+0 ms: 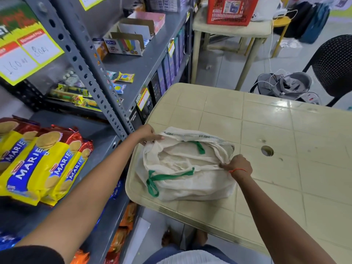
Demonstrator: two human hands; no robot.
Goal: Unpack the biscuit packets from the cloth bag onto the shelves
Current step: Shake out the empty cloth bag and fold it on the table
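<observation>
**Shop corner with a beige desk: the bag looks almost emptied**

Beside a grey metal rack stands a beige plastic desk [266, 121], and on its near left corner lies the cloth bag [182, 183]. The bag is white with green straps [171, 175]. It lies flat and collapsed, with its mouth turned away from us, toward the far side.

Our left hand [147, 135] grips the rim of the bag at its far left corner, with the fingers [158, 138] curled over the cloth. Our right hand [238, 165] holds the right side of the bag, where the fingers [223, 165] are closed and pinch a fold of the fabric. Both hands hold only cloth, and neither of them holds a packet.

We see no biscuit packet in the opening, and no bulge shows under the cloth. Still, the folds hide the bottom, so we cannot tell for sure that nothing is left inside.

To the left, the Marie biscuit packets [38, 162] lie side by side in a row on the shelf [99, 138], well apart from the bag. On the shelf below we see orange packets [123, 225], and blue packets [7, 241] show at the lower left edge.

In our judgement most of the unpacking is done. What remains is probably to open the bag, check it, and put any last packet on the shelf.

Farther away stand a black chair [333, 63] and a second table with a red basket [230, 10] on it.
</observation>
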